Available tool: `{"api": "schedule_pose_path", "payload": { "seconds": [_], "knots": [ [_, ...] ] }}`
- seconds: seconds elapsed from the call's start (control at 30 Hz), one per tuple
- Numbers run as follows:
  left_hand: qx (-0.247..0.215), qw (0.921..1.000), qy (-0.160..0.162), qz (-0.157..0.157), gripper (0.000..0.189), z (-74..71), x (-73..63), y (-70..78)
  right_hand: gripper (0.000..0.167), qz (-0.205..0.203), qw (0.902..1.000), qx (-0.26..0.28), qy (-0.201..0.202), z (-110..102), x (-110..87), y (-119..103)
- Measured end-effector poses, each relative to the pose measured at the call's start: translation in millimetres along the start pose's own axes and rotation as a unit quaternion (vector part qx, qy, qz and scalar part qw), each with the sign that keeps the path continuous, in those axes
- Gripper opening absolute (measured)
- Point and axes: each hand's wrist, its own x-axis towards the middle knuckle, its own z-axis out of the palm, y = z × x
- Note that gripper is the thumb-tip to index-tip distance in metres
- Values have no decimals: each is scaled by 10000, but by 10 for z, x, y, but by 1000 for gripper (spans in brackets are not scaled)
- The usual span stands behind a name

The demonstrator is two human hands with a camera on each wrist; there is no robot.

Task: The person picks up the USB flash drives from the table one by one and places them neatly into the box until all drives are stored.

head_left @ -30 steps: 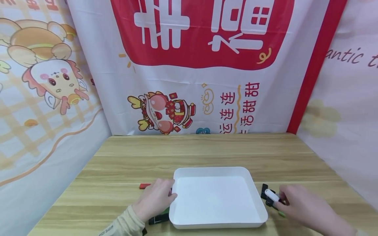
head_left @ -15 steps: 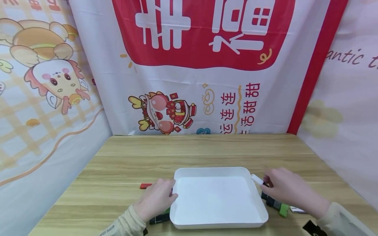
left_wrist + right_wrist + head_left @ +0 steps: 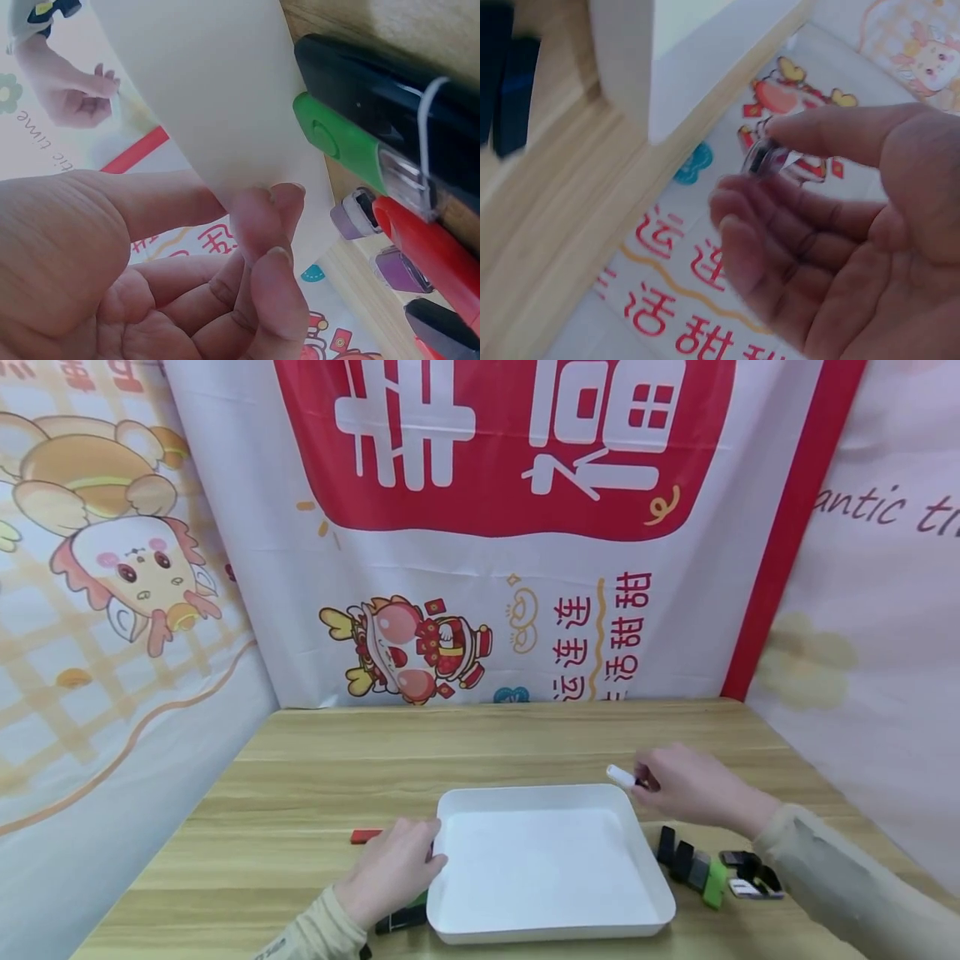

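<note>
A shallow white tray (image 3: pixel 551 868) sits on the wooden table. My left hand (image 3: pixel 393 872) pinches its left rim between thumb and fingers, as the left wrist view also shows. Beyond the tray's back right corner, my right hand (image 3: pixel 693 787) pinches a small white USB stick (image 3: pixel 619 776) between thumb and fingertips; the right wrist view shows its end (image 3: pixel 763 157) mostly covered. Left of the tray lie a green USB stick (image 3: pixel 337 142), a black one (image 3: pixel 367 90), a red one (image 3: pixel 427 244) and purple ones (image 3: pixel 401 268), partly hidden by the hand in the head view.
Right of the tray stand black sticks (image 3: pixel 666 845), a grey one (image 3: pixel 698 870) and a bright green one (image 3: pixel 715 885). Farther right, more small black and white pieces (image 3: pixel 746 887) lie beside the right sleeve. Printed cloths (image 3: pixel 517 635) enclose the table's back and sides.
My right hand has carried the white USB stick up from the group right of the tray to beyond its back right corner. My left hand has kept its grip on the rim.
</note>
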Motion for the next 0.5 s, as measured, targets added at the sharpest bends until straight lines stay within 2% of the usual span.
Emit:
{"api": "schedule_pose_path", "payload": {
  "seconds": [0.23, 0.5],
  "knots": [
    [61, 10000, 34, -10, 20, 2, -10, -9, 16, -621, 9975, -351, 6, -24, 235, 120],
    [32, 10000, -45, -32, 18, 4, 10, -13, 15, -914, 9925, -726, -358, 109, 385, 71]
  ]
}}
